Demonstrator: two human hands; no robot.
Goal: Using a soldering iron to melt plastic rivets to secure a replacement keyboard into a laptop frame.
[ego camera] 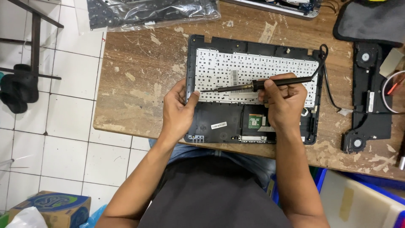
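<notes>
A black laptop top case (219,120) lies upside down on the worn wooden table (139,80), its white keyboard backplate (253,67) facing up. My right hand (284,103) grips a black soldering iron (270,83) held almost level, its tip pointing left and resting near the backplate's left edge. My left hand (177,112) clasps the case's left edge, thumb pressed on the backplate's lower left corner right beside the iron's tip. The iron's black cord (325,80) loops past the case's right side.
A black speaker and fan assembly (369,101) lies to the right, a dark pouch (371,21) behind it. A bagged keyboard (152,12) and another laptop part (287,6) sit at the back. A cardboard box (50,209) stands on the tiled floor, a blue bin (358,198) at lower right.
</notes>
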